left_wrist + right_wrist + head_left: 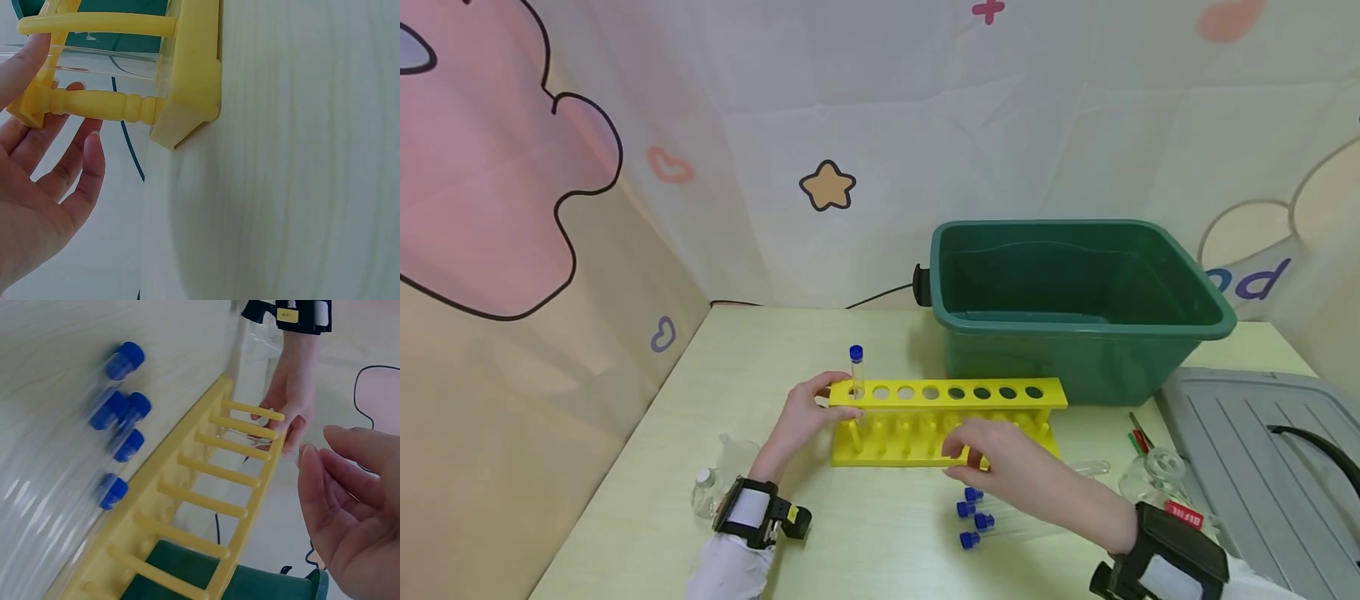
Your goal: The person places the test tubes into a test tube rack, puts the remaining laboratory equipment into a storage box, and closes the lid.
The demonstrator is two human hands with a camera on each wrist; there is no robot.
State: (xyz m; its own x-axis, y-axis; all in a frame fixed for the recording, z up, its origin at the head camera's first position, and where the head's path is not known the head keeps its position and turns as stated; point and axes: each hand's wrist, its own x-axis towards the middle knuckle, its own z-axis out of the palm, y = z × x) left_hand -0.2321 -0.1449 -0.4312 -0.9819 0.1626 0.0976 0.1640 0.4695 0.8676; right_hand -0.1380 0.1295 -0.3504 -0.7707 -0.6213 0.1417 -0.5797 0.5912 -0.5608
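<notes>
A yellow test tube rack (943, 396) stands upright on the table. In its leftmost hole sits a clear test tube with a blue cap (857, 354). My left hand (801, 425) grips the left end of the rack's top plate, thumb in front and fingers behind. The left wrist view shows that thumb near the clear tube (119, 62). Over the rack's front right part hovers my right hand (996, 458), fingers loosely bent and holding nothing. Several blue-capped test tubes (128, 445) lie on the table below it, partly hidden by the right forearm in the head view.
Behind the rack at right stands a green bin (1075, 358). A grey lid (1247, 467) lies at the far right, beside a clear glass bottle (1161, 475) and thin red and green items (1139, 439). Left of the left wrist is a small clear bottle (705, 493).
</notes>
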